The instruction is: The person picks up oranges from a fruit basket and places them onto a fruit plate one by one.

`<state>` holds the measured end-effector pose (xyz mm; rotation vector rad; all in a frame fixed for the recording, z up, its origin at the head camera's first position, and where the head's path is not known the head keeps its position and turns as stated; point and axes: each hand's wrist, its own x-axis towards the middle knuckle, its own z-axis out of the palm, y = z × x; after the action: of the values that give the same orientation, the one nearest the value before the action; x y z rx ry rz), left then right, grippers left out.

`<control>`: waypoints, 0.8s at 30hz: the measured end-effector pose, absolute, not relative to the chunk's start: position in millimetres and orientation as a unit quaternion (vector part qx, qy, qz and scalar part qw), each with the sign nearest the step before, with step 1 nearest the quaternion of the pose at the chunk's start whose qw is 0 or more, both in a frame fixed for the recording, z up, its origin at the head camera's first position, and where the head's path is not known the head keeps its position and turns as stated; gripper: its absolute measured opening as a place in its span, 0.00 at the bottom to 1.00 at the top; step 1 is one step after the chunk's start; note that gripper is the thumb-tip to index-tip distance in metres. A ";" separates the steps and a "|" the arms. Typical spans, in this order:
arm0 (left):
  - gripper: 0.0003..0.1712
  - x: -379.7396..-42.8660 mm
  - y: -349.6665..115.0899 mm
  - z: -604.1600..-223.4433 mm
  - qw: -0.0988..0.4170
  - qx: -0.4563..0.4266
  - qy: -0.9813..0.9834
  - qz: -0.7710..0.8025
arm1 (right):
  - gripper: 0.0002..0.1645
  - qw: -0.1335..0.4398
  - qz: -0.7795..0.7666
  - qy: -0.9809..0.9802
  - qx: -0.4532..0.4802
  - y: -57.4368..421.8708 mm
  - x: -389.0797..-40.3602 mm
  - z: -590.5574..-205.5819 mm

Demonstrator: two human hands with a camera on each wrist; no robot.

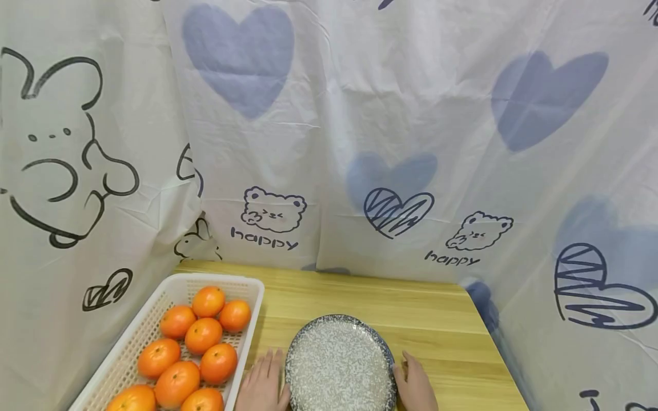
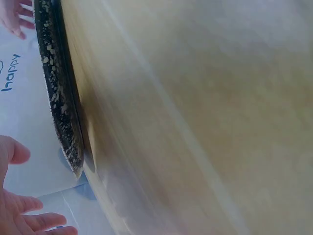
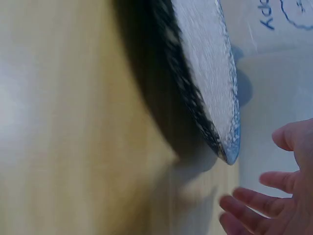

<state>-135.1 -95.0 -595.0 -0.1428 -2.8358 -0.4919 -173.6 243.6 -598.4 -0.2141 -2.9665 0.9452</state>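
Observation:
A round plate point(image 1: 339, 365) with a grey-white speckled face and a dark speckled rim is on the wooden table, between my two hands. My left hand point(image 1: 261, 383) is at its left side, palm down in the head view, with the thumb close to the rim. Across from it, my right hand point(image 1: 415, 383) is beside the right rim, fingertips right at the edge. Both wrist views show the fingers spread and loosely extended, not curled round anything. In the right wrist view the plate point(image 3: 208, 63) appears edge-on beyond the right hand point(image 3: 274, 196).
Left of the plate stands a white perforated plastic basket point(image 1: 218, 278) with several oranges point(image 1: 219, 363) in it. The pale wooden table point(image 1: 452, 331) runs back to a white curtain point(image 1: 329, 142) printed with hearts and bears, which also hangs along both sides.

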 end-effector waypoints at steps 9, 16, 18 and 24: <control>0.29 -132.0 -92.7 -579.4 0.139 -0.033 -0.975 -0.170 | 0.24 -0.028 0.384 -0.920 -0.075 243.5 -207.8 -603.4; 0.17 -136.3 -92.1 -565.8 0.123 -0.056 -0.978 -0.161 | 0.20 -0.008 0.422 -0.904 -0.068 241.6 -221.7 -600.8; 0.16 -134.6 -91.7 -559.6 0.088 -0.068 -0.980 -0.162 | 0.17 -0.002 0.420 -0.905 -0.068 241.1 -222.6 -603.1; 0.13 -121.9 -92.3 -522.4 -0.012 -0.148 -0.961 -0.232 | 0.14 -0.001 0.412 -0.908 -0.075 239.7 -218.7 -613.7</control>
<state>-121.9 -92.3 -522.4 -0.4688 -3.0437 -0.7333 -218.7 239.7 -613.7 -0.2350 -2.8557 1.2947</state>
